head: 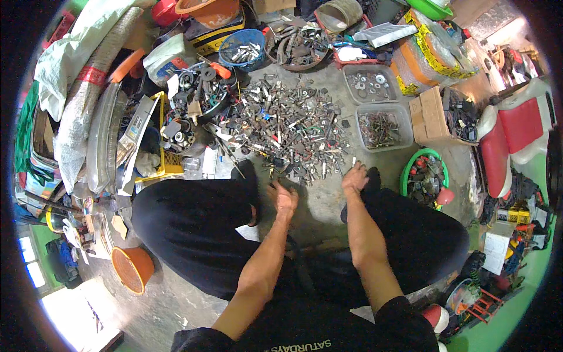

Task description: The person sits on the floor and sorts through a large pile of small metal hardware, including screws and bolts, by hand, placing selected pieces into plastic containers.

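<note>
A wide heap of small metal hardware, with bolts, screws and other loose parts, is spread over the concrete floor before me. At its front edge is my left hand, its fingers apart and nothing visible in it. My right hand is beside the heap's right front corner, close to my right foot. A small pale piece shows at its fingertips; whether the fingers grip it is unclear. Right of the heap, a clear plastic tub contains rusty screws. Behind that tub, another clear tub holds washers and round parts.
A blue basket and a round pan of metal parts stand behind the heap. At right are a green basin and a cardboard box. A yellow crate and an orange bucket are at left.
</note>
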A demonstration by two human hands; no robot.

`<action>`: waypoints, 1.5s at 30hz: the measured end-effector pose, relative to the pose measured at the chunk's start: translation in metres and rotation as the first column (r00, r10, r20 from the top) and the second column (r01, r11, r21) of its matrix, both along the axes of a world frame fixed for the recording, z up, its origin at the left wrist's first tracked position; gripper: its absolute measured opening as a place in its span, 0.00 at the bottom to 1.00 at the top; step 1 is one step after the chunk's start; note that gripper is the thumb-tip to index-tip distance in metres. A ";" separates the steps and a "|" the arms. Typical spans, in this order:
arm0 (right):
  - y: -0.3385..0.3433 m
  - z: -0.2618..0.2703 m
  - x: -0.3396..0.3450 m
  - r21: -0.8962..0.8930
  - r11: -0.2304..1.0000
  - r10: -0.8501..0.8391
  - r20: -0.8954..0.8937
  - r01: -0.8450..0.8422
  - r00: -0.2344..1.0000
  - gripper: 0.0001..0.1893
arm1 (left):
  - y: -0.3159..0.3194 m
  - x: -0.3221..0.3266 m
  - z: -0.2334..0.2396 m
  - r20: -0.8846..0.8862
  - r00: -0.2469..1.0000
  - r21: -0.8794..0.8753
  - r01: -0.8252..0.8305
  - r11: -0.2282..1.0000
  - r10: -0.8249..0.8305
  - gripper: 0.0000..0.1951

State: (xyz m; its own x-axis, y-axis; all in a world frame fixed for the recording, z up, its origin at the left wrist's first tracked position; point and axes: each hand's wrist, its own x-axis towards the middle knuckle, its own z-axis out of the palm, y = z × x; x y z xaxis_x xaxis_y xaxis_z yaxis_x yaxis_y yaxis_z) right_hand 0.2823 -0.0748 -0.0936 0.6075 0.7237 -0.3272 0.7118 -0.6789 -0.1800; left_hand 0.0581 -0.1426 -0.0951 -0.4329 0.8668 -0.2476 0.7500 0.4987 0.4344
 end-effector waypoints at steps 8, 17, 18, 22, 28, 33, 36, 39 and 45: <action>-0.013 0.022 -0.066 0.296 0.952 0.055 0.097 -0.082 0.994 0.29 | 0.019 -0.022 0.014 0.419 0.908 0.008 0.031 0.999 -0.032 0.27; 0.016 0.038 -0.079 0.438 0.786 0.414 0.151 -0.436 0.898 0.13 | 0.038 -0.005 0.045 0.466 0.807 0.300 0.241 0.923 -0.362 0.22; 0.018 0.036 -0.081 0.370 0.822 0.397 0.170 -0.432 0.902 0.12 | 0.039 -0.004 0.048 0.513 0.792 0.262 0.224 0.939 -0.332 0.21; 0.018 0.033 -0.085 0.341 0.839 0.373 0.205 -0.423 0.905 0.14 | 0.033 -0.002 0.052 0.504 0.784 0.205 0.299 0.932 -0.362 0.22; 0.016 0.032 -0.088 0.328 0.861 0.338 0.199 -0.388 0.920 0.15 | 0.036 0.002 0.051 0.470 0.750 0.279 0.373 0.885 -0.465 0.24; 0.013 0.024 -0.089 0.403 0.870 0.268 0.101 -0.285 0.958 0.16 | 0.042 0.005 0.046 0.438 0.758 0.227 0.426 0.876 -0.483 0.25; 0.017 0.034 -0.090 0.538 0.764 0.383 0.067 -0.356 0.921 0.17 | 0.040 0.008 0.041 0.430 0.755 0.144 0.484 0.863 -0.495 0.27; 0.028 0.045 -0.097 0.606 0.662 0.535 0.030 -0.441 0.844 0.13 | 0.038 0.012 0.041 0.387 0.764 0.133 0.508 0.851 -0.517 0.28; 0.034 0.054 -0.117 0.442 0.660 0.697 -0.058 -0.608 0.715 0.14 | 0.036 0.009 0.048 0.446 0.748 0.128 0.490 0.863 -0.491 0.32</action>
